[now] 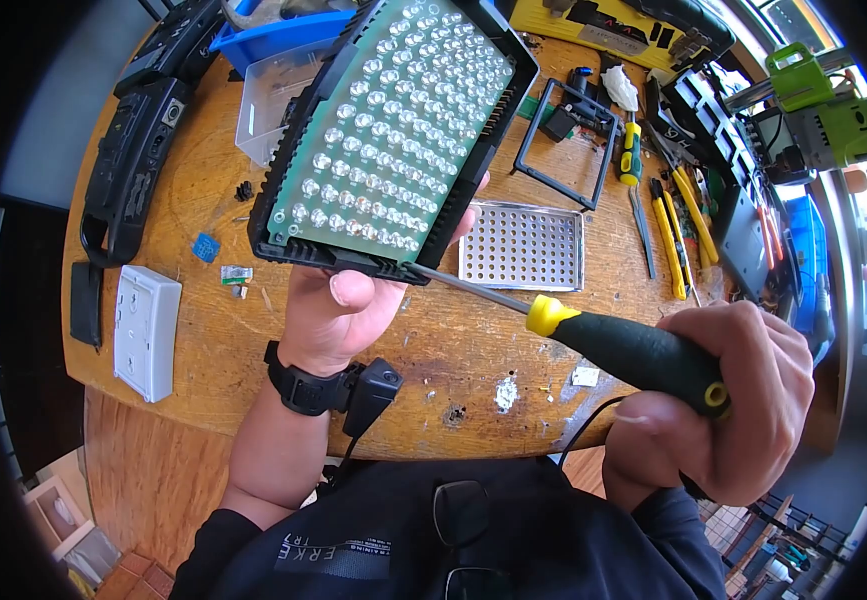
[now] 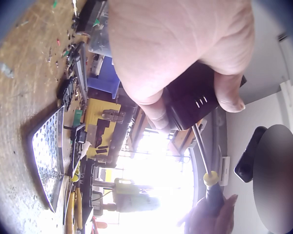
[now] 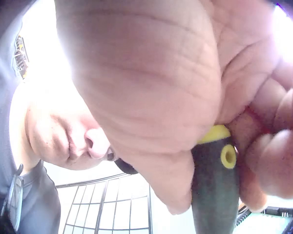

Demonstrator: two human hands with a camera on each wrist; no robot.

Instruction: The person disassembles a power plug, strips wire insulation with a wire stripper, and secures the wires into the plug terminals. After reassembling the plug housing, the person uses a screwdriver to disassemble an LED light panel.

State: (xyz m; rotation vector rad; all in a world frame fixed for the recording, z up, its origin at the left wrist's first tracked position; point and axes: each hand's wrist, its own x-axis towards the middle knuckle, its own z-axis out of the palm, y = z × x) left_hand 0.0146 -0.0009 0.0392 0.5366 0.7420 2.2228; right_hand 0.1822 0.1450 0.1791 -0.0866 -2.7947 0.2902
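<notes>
A black plastic housing with a green circuit board (image 1: 368, 150) full of clear LEDs is held up, tilted, above the wooden table. My left hand (image 1: 343, 310) grips it from below, thumb on its lower edge; in the left wrist view the hand (image 2: 185, 44) wraps around the black housing (image 2: 190, 97). With curled fingers my right hand (image 1: 743, 390) holds a screwdriver (image 1: 633, 355) with a dark green and yellow handle. Its shaft runs left, and the tip meets the housing's lower right corner at the board's edge. The right wrist view shows the handle (image 3: 216, 185) between thumb and fingers.
Behind the housing lies a perforated metal reflector tray (image 1: 521, 247). A black frame (image 1: 568, 140), another screwdriver (image 1: 631, 155) and yellow-handled tools (image 1: 668, 240) lie at right. On the left are a white plastic box (image 1: 148, 333), a black case (image 1: 138, 165) and a blue bin (image 1: 273, 40).
</notes>
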